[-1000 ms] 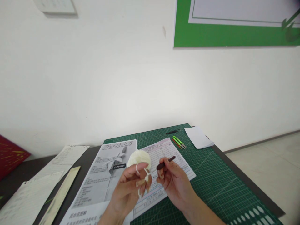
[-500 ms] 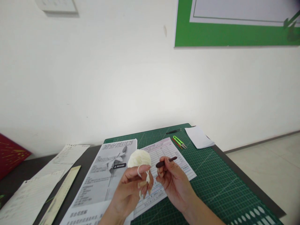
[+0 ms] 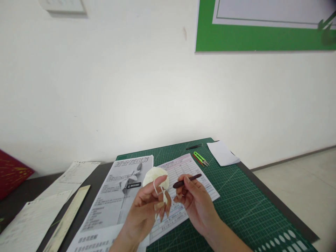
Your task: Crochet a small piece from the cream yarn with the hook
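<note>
My left hand [image 3: 147,206] pinches a small piece of white yarn work [image 3: 165,197], with a strand looped over the raised index finger. Behind its fingertips sits a ball of cream yarn [image 3: 153,174], resting on the papers. In my right hand [image 3: 195,203], thumb and fingers close on a dark brown handled tool [image 3: 187,181], which looks like a crochet hook; its thick end points toward my left hand. A small gap separates the two hands. Whether the hook's thin tip touches any yarn cannot be made out.
Under the hands lie a printed sheet with a flower picture [image 3: 112,196] and a form [image 3: 181,168] on a green cutting mat [image 3: 236,196]. Green snips [image 3: 201,158], black tweezers [image 3: 193,147] and white paper [image 3: 223,153] lie beyond. At left are a ruler [image 3: 67,218] and handwritten sheets [image 3: 39,217].
My left index finger has lifted, and the yarn loop stretches longer below it. The brown tool has shifted and tilted slightly in my right hand.
</note>
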`<state>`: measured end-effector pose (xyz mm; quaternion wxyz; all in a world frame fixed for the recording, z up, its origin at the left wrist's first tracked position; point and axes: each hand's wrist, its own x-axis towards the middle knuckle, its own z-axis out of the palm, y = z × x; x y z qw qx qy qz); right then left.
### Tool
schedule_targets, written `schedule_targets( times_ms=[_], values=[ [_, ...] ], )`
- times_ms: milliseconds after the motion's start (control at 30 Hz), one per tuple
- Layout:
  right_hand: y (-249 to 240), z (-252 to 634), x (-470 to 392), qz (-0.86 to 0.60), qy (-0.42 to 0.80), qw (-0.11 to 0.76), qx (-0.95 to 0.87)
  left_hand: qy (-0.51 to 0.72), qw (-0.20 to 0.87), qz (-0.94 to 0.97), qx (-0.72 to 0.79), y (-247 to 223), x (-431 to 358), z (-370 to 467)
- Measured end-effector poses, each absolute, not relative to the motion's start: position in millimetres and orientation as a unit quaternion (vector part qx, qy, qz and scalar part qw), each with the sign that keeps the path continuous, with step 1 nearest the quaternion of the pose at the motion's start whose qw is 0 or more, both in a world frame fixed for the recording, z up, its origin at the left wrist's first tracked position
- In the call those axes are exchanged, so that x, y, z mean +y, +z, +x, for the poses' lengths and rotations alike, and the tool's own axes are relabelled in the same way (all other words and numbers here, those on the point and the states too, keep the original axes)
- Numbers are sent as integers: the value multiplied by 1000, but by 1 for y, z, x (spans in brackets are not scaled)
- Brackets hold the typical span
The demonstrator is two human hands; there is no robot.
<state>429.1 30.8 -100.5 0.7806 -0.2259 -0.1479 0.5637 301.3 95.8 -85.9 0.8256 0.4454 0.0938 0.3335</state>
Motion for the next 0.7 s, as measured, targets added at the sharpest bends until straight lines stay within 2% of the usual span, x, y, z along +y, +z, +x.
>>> schedule_targets(
  times_ms=[233,333,433,500,567,633,700],
  values=[
    [-103,428,27,-301,467,798,-234,358,796,475,113,-83,94,299],
    [-103,430,17,-387,295,794,-363,374,767,507,120,-85,96,300],
    [-103,432,7,-399,103,715,-565,393,760,500,132,-86,96,301],
    [-103,431,5,-379,59,672,-634,392,783,461,141,-85,94,302],
    [-105,428,7,-373,98,710,-589,377,815,420,135,-82,93,301],
    [-108,423,12,-353,205,784,-467,357,840,391,118,-79,92,300],
    [-110,419,18,-302,341,819,-348,337,856,377,108,-77,93,299]
  ],
)
